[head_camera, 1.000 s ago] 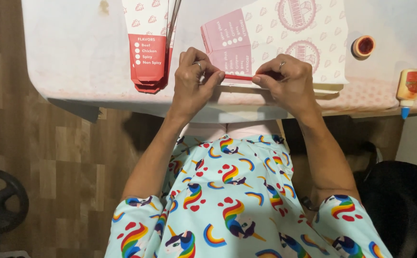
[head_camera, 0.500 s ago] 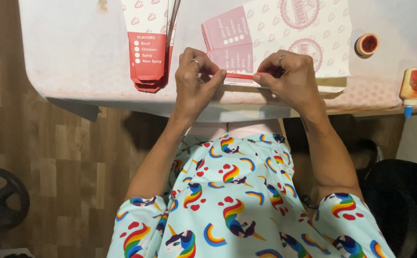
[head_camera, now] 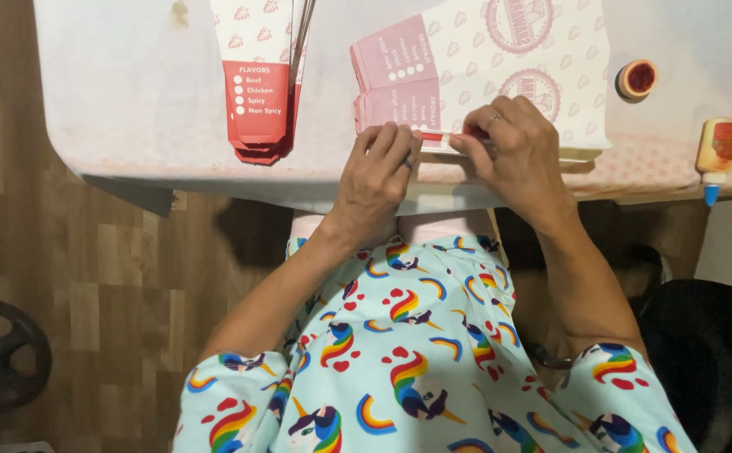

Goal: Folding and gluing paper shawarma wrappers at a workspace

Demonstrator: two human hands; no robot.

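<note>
A view from above looks down on a person seated at a white table, wearing a pale blue garment printed with rainbows and unicorns.

Both hands rest at the table's near edge, close together. The left hand lies palm down, its fingertips pressed flat on the lower edge of a flat pink and white paper carton printed with strawberries and round stamps. A ring shows on one finger. The right hand sits just beside it at 3 o'clock, its fingers curled and pinched together on a thin red strip that runs along the carton's bottom edge, between the two hands. The left fingertips touch the same strip's left end. Neither hand lifts anything; both press down against the carton, which lies flat on the table at 12 o'clock from the hands, on top of more flat sheets of the same kind.

At 10 o'clock from the hands, well apart, a stack of folded red and white cartons lies with its pointed red end toward the table edge. At 2 o'clock from the right hand stands a small round red pot. Farther off at 3 o'clock, near the table's edge, lies a small glue bottle with a blue tip pointing toward the person.

Below the table is wood flooring, with a dark wheel-like round object at 8 o'clock.
</note>
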